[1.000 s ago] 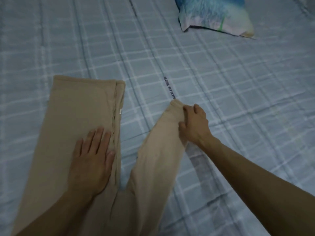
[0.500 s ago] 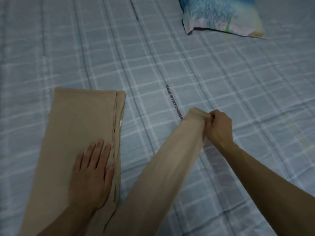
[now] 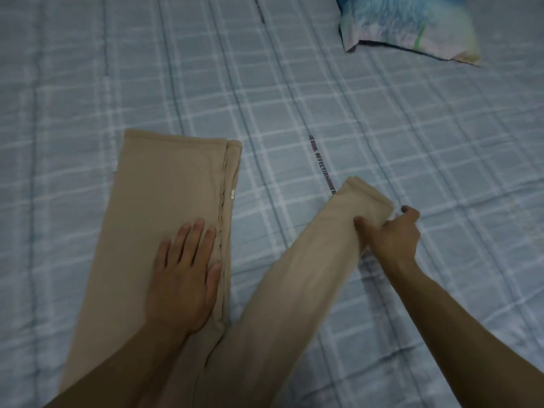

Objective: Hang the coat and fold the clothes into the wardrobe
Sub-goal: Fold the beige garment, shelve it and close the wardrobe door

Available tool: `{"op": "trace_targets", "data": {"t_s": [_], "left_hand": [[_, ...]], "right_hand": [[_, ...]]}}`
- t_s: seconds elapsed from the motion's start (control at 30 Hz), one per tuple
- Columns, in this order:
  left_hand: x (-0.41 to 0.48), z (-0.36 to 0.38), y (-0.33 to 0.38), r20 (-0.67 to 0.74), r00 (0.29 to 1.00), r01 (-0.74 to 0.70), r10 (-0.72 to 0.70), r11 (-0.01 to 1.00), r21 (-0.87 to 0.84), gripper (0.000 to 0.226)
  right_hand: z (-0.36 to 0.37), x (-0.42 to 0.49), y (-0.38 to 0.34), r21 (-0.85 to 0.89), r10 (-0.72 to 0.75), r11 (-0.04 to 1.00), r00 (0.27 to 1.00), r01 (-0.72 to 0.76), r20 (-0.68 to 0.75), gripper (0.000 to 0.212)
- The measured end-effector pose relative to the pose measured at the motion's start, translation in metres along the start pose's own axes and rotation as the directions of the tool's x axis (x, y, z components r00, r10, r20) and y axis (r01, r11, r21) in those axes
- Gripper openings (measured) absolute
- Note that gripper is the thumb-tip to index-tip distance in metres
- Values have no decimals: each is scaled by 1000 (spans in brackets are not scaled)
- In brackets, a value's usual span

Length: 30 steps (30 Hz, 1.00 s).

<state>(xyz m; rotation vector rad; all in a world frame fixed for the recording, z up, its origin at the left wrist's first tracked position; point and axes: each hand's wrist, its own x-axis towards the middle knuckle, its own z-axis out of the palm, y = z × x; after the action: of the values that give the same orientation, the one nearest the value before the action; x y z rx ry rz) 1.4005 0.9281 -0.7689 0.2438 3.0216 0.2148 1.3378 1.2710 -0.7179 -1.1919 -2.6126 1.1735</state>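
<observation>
Pressing flat on one leg of the beige pants [image 3: 164, 195] laid over the near part of the plaid bedspread [image 3: 412, 142], left hand [image 3: 182, 278] has fingers slightly apart, right hand [image 3: 391, 237] pinches the other cuff, pillow [image 3: 406, 25] at the bedspread's far right.

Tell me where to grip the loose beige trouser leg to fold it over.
Pinch the loose beige trouser leg at its hem, coming from the right: that end is free, the right hand grips it there, the left hand pins the flat leg.
</observation>
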Motion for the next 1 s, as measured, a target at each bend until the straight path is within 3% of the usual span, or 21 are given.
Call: {"op": "trace_targets", "data": {"t_s": [0.13,0.33,0.47,0.53,0.57,0.63,0.7,0.77,0.83,0.9,0.93,1.0], "left_hand": [[1,-2,0,-16,1000,3,-3,1000,-15,60],[4,-8,4,51,998,45,-42,997,-65,60],[20,-44,35,74,984,176,-162,948,-264,59],[32,-72,60,64,981,188,-182,824,-535,57],[41,-85,72,107,981,189,-160,693,-696,59],[59,-111,95,263,963,267,-58,333,-904,56],[73,-123,109,294,953,300,-73,94,-949,39],[83,-127,109,296,927,306,-229,10,-952,29],[90,-122,101,267,888,317,-373,78,-945,24],[96,-114,88,209,868,354,-451,266,-897,14],[97,-111,80,179,866,367,-467,349,-862,10],[97,-110,65,138,887,334,-440,409,-849,12]], "right_hand": [[-1,-15,5,-67,-33,997,998,36,48,42],[5,-35,-13,14,-178,984,983,178,33,13],[12,-53,-39,116,-328,938,945,325,2,3],[16,-67,-57,159,-425,895,905,417,15,5],[20,-75,-67,175,-463,875,886,452,27,6],[33,-91,-84,167,-544,832,837,530,56,6],[49,-110,-96,153,-590,806,799,572,117,10],[63,-125,-102,164,-583,812,797,561,159,4],[70,-137,-100,166,-623,781,767,602,154,2],[72,-144,-93,168,-686,728,709,665,166,10],[73,-147,-88,164,-714,700,673,695,193,14],[72,-151,-80,179,-748,660,614,730,252,18]]}}
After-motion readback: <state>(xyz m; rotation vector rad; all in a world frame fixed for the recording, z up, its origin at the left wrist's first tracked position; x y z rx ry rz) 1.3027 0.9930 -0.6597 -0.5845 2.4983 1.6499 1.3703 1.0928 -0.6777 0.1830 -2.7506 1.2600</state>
